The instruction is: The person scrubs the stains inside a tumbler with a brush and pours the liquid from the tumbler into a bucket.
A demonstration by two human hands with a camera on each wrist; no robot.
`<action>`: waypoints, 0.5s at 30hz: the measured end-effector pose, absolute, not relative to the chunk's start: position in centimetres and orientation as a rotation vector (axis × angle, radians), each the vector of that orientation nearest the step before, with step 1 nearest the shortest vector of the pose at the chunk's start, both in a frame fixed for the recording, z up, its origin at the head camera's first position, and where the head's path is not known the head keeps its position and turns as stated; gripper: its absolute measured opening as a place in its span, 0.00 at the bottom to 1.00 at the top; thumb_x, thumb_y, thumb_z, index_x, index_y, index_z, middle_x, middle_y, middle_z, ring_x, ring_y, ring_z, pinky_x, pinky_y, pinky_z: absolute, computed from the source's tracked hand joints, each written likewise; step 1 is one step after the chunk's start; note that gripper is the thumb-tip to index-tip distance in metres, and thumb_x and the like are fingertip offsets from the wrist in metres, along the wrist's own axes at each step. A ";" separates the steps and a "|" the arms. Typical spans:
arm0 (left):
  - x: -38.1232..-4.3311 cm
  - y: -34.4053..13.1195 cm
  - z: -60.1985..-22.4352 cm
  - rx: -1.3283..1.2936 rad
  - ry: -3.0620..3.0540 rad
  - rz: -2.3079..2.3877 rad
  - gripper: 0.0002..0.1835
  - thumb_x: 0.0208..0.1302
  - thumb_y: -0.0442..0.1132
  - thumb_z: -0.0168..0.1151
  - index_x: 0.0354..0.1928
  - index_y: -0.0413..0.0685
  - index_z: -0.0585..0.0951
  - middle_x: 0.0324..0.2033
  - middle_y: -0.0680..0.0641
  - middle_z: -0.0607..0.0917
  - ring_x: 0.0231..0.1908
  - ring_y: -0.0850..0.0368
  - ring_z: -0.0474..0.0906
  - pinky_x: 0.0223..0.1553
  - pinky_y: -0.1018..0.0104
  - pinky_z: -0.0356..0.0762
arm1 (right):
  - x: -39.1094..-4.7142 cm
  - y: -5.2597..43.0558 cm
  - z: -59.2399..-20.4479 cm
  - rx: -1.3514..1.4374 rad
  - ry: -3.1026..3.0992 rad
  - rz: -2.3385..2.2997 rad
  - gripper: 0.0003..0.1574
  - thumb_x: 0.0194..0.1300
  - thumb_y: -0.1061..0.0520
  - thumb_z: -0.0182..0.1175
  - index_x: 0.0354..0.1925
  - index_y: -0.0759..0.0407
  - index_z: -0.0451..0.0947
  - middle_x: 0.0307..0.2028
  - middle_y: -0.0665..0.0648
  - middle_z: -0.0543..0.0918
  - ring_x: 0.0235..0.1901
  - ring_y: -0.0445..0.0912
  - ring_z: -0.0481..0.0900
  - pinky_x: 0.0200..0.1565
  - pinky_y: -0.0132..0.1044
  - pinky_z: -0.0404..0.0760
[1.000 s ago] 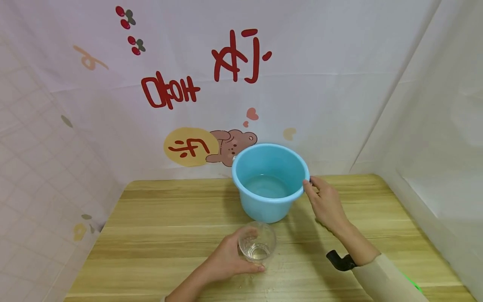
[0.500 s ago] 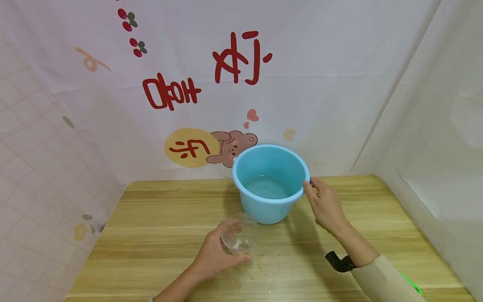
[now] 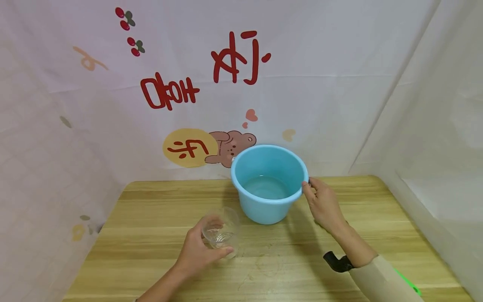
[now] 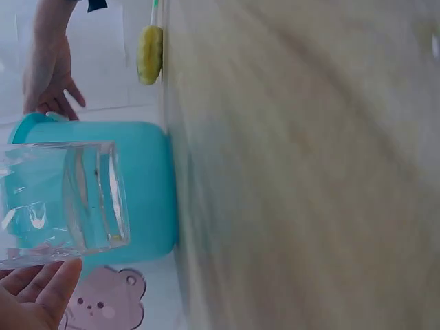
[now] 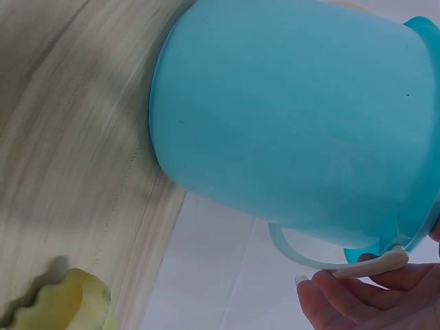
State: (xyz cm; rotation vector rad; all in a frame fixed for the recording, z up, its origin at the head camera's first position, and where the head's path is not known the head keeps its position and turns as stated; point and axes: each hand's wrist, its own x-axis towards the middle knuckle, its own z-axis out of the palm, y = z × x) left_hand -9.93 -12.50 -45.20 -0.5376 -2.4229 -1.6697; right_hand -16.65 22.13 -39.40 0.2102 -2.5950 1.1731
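My left hand (image 3: 198,249) holds a clear cup (image 3: 222,235) around its side, left of and in front of a light blue bucket (image 3: 266,212). A little clear liquid shows low in the cup in the left wrist view. The bucket stands at the back of the table with a shallow layer of water (image 3: 264,187) inside. My right hand (image 3: 325,205) grips the bucket's right rim, thumb on top. In the right wrist view its fingers lie against the pale bail handle (image 5: 371,264), which hangs down beside the wall.
A yellow sponge (image 4: 150,55) lies on the right of the wooden table (image 3: 158,209). Its green handle (image 3: 407,282) shows beside my right sleeve. Wet spots (image 3: 266,260) mark the front of the tabletop. A printed cloth wall (image 3: 320,105) rises behind the bucket.
My left hand has carried the cup leftward, away from in front of the bucket. The right hand and the bucket keep their places.
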 end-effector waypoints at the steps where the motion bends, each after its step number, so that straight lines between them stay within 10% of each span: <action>1: -10.0 -12.8 -45.0 -0.545 -2.408 -1.657 0.40 0.39 0.50 0.80 0.57 0.57 0.71 0.48 0.52 0.80 0.49 0.55 0.77 0.44 0.60 0.75 | -16.7 22.1 -39.4 0.213 -2.594 1.175 0.26 0.73 0.39 0.42 0.48 0.55 0.77 0.32 0.53 0.79 0.29 0.47 0.71 0.30 0.40 0.72; 15: -11.3 -14.7 -42.5 -0.475 -2.293 -1.607 0.36 0.41 0.40 0.79 0.54 0.52 0.72 0.46 0.46 0.81 0.48 0.53 0.78 0.41 0.61 0.76 | -16.9 22.1 -39.7 0.220 -2.608 1.158 0.30 0.74 0.41 0.41 0.52 0.62 0.75 0.35 0.57 0.78 0.29 0.49 0.70 0.30 0.40 0.71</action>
